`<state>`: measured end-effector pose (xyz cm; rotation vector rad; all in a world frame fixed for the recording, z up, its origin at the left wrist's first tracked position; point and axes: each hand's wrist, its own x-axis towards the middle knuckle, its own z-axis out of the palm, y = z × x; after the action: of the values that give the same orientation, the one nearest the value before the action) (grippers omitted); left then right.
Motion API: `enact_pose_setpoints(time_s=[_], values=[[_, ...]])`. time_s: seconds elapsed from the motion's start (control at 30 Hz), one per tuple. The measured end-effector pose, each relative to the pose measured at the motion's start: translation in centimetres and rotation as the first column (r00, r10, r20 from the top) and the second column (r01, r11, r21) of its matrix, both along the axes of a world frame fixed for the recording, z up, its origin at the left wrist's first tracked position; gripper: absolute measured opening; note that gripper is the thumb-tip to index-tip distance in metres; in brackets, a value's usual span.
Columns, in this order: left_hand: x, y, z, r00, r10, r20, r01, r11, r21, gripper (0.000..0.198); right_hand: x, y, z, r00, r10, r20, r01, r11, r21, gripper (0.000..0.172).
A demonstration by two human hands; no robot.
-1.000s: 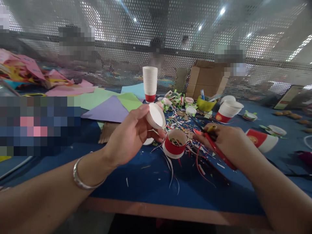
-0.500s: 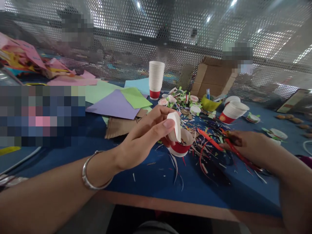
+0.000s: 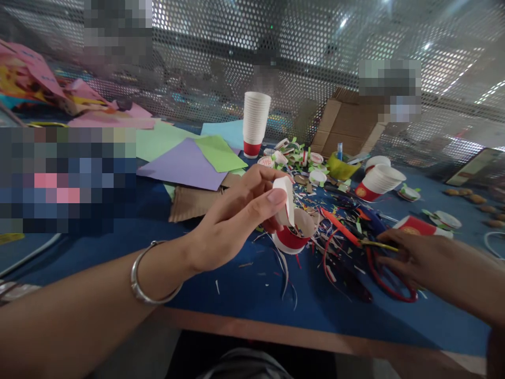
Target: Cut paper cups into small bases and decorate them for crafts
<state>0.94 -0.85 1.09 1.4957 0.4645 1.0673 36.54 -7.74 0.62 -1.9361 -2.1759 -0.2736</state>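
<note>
We hold the cut cup base pinched between the thumb and fingers of our left hand, tipped on edge over the red-and-white cup ring. Right of the ring, our right hand has loosely bent fingers at the red-handled scissors; we cannot tell whether it grips them. Behind the ring, a tall stack of paper cups stands on the table, with purple paper behind and left.
</note>
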Motion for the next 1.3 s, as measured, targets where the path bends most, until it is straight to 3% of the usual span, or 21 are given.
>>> enact_pose_setpoints(time_s=[0.07,0.13,0.23,0.33,0.5,0.67,0.77,0.83,1.03,1.3], values=[[0.0,0.3,-0.3,1.000,-0.003,0.006,0.003,1.000,0.022,0.028,-2.4,-0.4,1.0,0.998,0.004,0.068,-0.001,0.999,-0.050,0.024],[-0.1,0.7,-0.5,1.000,-0.007,0.017,0.006,0.999,0.048,0.026,-5.5,-0.5,1.6,0.990,0.141,0.011,-0.140,0.990,-0.033,0.032],[-0.1,1.1,-0.7,0.999,0.019,0.037,-0.021,0.998,0.059,0.025,-9.6,0.0,1.7,0.924,0.381,-0.044,-0.383,0.922,-0.064,0.029],[0.0,1.2,-0.7,0.998,0.053,0.043,-0.055,0.998,0.037,0.026,-11.4,1.1,1.2,0.892,0.447,-0.062,-0.451,0.886,-0.108,0.025],[0.1,1.3,-0.7,0.997,0.062,0.040,-0.063,0.997,0.034,0.027,-10.6,2.9,1.9,0.886,0.325,-0.332,-0.392,0.906,-0.158,0.020],[0.2,1.4,-0.7,0.997,0.072,0.033,-0.073,0.997,0.035,0.027,-8.1,4.9,2.2,0.773,-0.060,-0.632,-0.206,0.918,-0.340,0.036],[0.1,1.4,-0.7,0.997,0.070,0.040,-0.072,0.997,0.038,0.028,-6.7,5.6,1.3,0.798,-0.122,-0.590,0.019,0.984,-0.178,0.039],[0.1,1.5,-0.7,0.997,0.065,0.040,-0.066,0.997,0.034,0.028,-6.4,5.8,0.6,0.837,-0.093,-0.540,0.062,0.995,-0.075,0.044],[0.1,1.5,-0.7,0.998,0.059,0.035,-0.060,0.997,0.040,0.027,-6.9,6.6,-0.2,0.940,-0.073,-0.333,0.083,0.996,0.017,0.045],[0.1,1.4,-0.6,0.998,0.060,0.031,-0.061,0.998,0.018,0.028,-7.8,6.6,-0.5,0.954,-0.038,-0.297,0.050,0.998,0.032,0.054]])
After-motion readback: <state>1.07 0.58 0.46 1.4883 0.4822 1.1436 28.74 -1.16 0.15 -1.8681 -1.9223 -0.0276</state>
